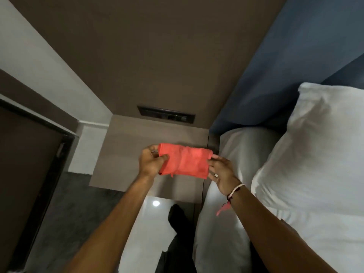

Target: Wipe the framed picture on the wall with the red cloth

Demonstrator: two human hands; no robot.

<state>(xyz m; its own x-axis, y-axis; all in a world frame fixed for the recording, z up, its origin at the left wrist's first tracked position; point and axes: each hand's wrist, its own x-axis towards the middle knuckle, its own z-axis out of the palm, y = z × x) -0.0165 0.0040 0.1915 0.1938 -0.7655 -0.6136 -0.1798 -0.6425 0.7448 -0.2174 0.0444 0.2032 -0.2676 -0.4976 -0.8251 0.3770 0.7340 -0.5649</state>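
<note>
A folded red cloth (185,160) is stretched between both my hands above a bedside table. My left hand (150,161) pinches its left edge with thumb and fingers. My right hand (221,173), with a ring and a wrist thread, holds the right edge. No framed picture is in view; only a brown wall panel rises ahead.
A brown bedside table (110,154) stands below the cloth, with a dark socket panel (166,114) on the wall above it. A bed with white pillows (315,154) and a blue headboard (275,75) lies to the right. A dark door frame (49,164) is at left. Glossy floor (145,233) below.
</note>
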